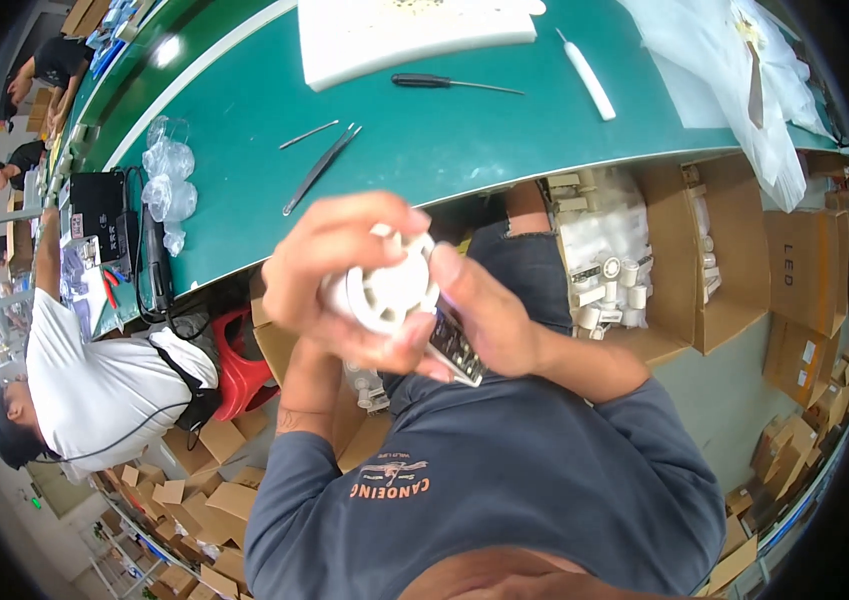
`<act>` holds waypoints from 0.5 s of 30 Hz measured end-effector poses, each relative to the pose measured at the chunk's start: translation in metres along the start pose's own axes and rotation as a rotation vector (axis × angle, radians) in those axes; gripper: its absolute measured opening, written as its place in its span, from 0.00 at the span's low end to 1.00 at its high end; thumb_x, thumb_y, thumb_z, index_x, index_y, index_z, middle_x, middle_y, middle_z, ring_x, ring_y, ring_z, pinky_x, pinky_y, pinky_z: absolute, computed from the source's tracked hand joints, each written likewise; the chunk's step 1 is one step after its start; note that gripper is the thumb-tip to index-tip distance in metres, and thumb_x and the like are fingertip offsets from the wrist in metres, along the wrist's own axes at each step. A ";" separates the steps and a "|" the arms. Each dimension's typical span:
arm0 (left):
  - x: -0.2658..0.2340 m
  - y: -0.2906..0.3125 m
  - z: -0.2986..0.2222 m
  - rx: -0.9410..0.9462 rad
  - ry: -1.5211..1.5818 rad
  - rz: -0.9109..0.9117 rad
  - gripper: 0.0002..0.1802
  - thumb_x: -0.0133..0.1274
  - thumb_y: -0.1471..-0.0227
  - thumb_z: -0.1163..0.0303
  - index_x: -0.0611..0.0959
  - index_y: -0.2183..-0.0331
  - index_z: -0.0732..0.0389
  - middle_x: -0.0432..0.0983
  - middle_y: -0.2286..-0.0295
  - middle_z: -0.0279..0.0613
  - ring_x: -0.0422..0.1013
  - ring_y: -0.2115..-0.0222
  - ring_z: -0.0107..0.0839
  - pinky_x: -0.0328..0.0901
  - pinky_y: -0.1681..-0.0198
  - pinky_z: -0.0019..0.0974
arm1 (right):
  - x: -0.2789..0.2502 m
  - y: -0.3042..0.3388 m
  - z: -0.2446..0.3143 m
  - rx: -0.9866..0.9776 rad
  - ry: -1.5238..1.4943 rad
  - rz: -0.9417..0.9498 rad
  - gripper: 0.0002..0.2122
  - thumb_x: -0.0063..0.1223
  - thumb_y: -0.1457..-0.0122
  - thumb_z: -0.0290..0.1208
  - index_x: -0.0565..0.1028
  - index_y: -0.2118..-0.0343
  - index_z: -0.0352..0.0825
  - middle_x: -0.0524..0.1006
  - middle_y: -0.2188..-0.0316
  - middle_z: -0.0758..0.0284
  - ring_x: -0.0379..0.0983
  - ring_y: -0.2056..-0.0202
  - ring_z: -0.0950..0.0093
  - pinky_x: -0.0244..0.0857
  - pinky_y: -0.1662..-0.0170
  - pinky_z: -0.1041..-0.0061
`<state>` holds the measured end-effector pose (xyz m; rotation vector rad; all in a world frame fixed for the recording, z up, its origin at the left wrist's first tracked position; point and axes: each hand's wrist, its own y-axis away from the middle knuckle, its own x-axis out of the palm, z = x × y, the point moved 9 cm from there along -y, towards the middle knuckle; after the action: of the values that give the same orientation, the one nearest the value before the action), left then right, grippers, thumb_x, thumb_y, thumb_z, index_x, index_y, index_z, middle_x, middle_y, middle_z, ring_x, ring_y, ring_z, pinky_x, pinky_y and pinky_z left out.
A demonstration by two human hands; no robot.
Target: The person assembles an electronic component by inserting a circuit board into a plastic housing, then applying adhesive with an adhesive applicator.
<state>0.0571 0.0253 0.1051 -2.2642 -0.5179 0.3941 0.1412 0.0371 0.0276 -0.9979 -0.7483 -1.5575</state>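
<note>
A white round plastic housing [391, 288] with openings in its end is held over my lap, just off the table edge. The fingers of my left hand [329, 265] wrap round it from the left. My right hand [492, 312] presses against its right side with the thumb near the rim. A narrow dark circuit board [454, 350] with a pale edge shows just below the housing, beside my right palm; whether it is joined to the housing is hidden. Tweezers [322, 170] and a thin metal rod [309, 135] lie on the table beyond my left hand.
The green table [244, 190] holds a screwdriver [424, 81], a white pen-shaped tool [586, 76], a white foam block [414, 45], plastic film [734, 70] and crumpled clear bags [170, 180]. Cartons of white parts [609, 285] stand right. A person in white [109, 390] sits left.
</note>
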 end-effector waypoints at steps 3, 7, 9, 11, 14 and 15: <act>-0.002 0.005 -0.015 0.044 0.051 -0.033 0.26 0.69 0.66 0.66 0.75 0.64 0.63 0.79 0.67 0.56 0.78 0.70 0.39 0.74 0.70 0.35 | 0.014 0.007 -0.003 -0.004 -0.017 0.053 0.32 0.34 0.29 0.53 0.50 0.32 0.33 0.71 0.62 0.66 0.67 0.77 0.84 0.60 0.79 0.87; -0.003 0.000 -0.029 0.076 -0.007 0.169 0.27 0.70 0.65 0.65 0.73 0.64 0.61 0.78 0.65 0.55 0.78 0.71 0.41 0.75 0.69 0.37 | 0.019 0.006 -0.001 -0.021 0.027 0.056 0.31 0.34 0.28 0.51 0.50 0.32 0.33 0.70 0.64 0.69 0.66 0.77 0.86 0.59 0.79 0.87; -0.006 0.008 -0.021 -0.016 -0.080 0.112 0.34 0.70 0.55 0.53 0.68 0.56 0.59 0.71 0.61 0.54 0.75 0.65 0.44 0.75 0.63 0.40 | 0.018 -0.001 -0.002 0.014 -0.034 0.053 0.29 0.35 0.28 0.50 0.53 0.33 0.33 0.70 0.66 0.70 0.66 0.77 0.86 0.60 0.78 0.87; -0.011 0.007 -0.013 0.076 -0.033 0.075 0.34 0.69 0.54 0.52 0.68 0.56 0.60 0.72 0.61 0.54 0.75 0.65 0.44 0.75 0.64 0.40 | 0.016 -0.007 0.005 0.072 0.030 0.030 0.27 0.36 0.28 0.49 0.57 0.36 0.32 0.71 0.67 0.69 0.67 0.77 0.86 0.61 0.76 0.87; -0.012 0.003 0.005 0.051 -0.068 0.068 0.35 0.67 0.56 0.51 0.70 0.55 0.62 0.72 0.60 0.57 0.75 0.64 0.44 0.75 0.65 0.40 | 0.005 -0.005 0.019 0.052 0.303 -0.021 0.22 0.38 0.28 0.43 0.60 0.40 0.31 0.71 0.69 0.68 0.66 0.77 0.85 0.63 0.74 0.84; -0.012 0.003 0.015 0.025 -0.043 0.021 0.35 0.66 0.56 0.51 0.70 0.55 0.62 0.72 0.60 0.58 0.75 0.64 0.44 0.75 0.65 0.40 | -0.001 -0.004 0.019 0.013 0.394 -0.010 0.19 0.41 0.28 0.40 0.62 0.43 0.31 0.71 0.71 0.69 0.66 0.77 0.85 0.63 0.73 0.83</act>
<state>0.0409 0.0268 0.0944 -2.2426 -0.5082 0.4580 0.1417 0.0548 0.0356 -0.6476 -0.4866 -1.6879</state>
